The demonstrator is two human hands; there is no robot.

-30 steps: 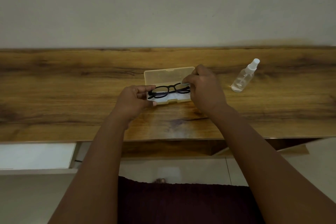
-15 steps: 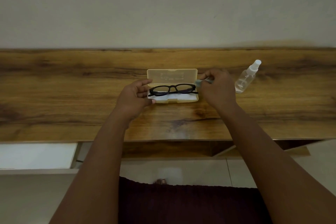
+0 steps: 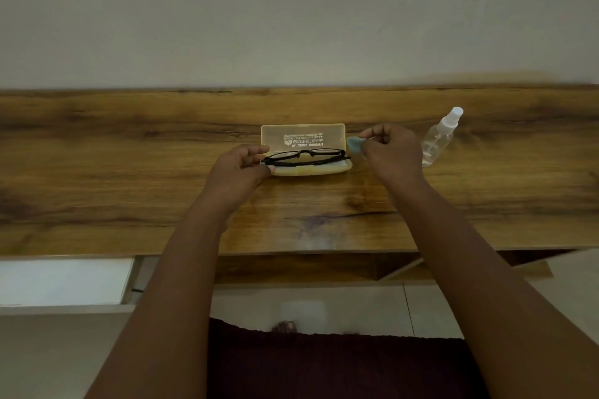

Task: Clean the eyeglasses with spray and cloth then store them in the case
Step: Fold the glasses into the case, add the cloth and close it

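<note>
Black-framed eyeglasses (image 3: 306, 157) lie folded across the tray of an open, pale yellow plastic case (image 3: 303, 136), whose lid stands up behind them. My left hand (image 3: 241, 168) pinches the left end of the frame. My right hand (image 3: 389, 151) is just right of the case and pinches a small light blue cloth (image 3: 354, 143) between thumb and fingers. A clear spray bottle (image 3: 439, 138) with a white nozzle stands behind my right hand, partly hidden by it.
Everything sits on a long wooden desk (image 3: 129, 172) against a plain wall. A white open drawer (image 3: 64, 282) juts out below the desk's front edge at the left. Dark red fabric on my lap shows at the bottom.
My right hand has drawn away from over the glasses to the right of the case, with the cloth in its fingers. The glasses have sunk lower into the case. My left hand kept its place.
</note>
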